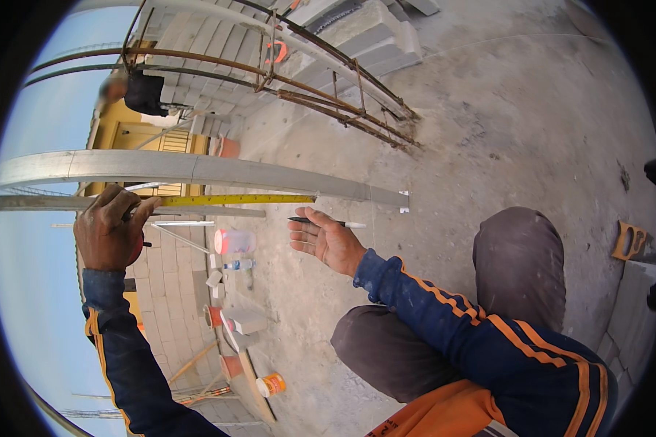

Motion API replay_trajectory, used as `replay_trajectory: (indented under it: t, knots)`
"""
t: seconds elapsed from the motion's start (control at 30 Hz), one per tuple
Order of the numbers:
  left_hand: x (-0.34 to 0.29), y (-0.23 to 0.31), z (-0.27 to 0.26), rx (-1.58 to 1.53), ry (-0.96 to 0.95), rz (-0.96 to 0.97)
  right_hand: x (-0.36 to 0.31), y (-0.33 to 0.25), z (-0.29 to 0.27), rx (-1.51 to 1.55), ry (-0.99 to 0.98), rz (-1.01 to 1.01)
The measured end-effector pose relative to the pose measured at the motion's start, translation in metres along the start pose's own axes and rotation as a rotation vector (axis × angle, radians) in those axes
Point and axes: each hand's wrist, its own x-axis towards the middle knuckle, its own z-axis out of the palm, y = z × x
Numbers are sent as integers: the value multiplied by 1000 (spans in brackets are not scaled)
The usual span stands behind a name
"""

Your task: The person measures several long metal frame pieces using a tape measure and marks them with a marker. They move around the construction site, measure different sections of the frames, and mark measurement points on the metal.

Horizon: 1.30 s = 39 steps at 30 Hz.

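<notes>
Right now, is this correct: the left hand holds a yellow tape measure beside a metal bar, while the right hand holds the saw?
In the head view, the right hand holds a slim marker, not the saw; the left hand does hold a yellow tape measure beside a metal bar.

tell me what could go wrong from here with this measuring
The left hand holds the yellow tape beside the long metal bar, but no hand grips the tape's far end, so it might slip or bend. The right hand pinches the marker with an open palm, so it could perhaps drop. The saw off to the right might get knocked.
</notes>
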Motion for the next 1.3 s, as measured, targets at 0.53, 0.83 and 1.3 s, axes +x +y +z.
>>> replay_trajectory:
  t: [0.53,0.83,1.3]
  knots:
    - [5,74,80,-21,-227,130,8,0,-48,431,324,-44]
    - [0,95,98,79,-90,78,7,-3,-48,408,483,-118]
    - [-3,116,115,105,-58,92,14,-5,-66,409,570,-110]
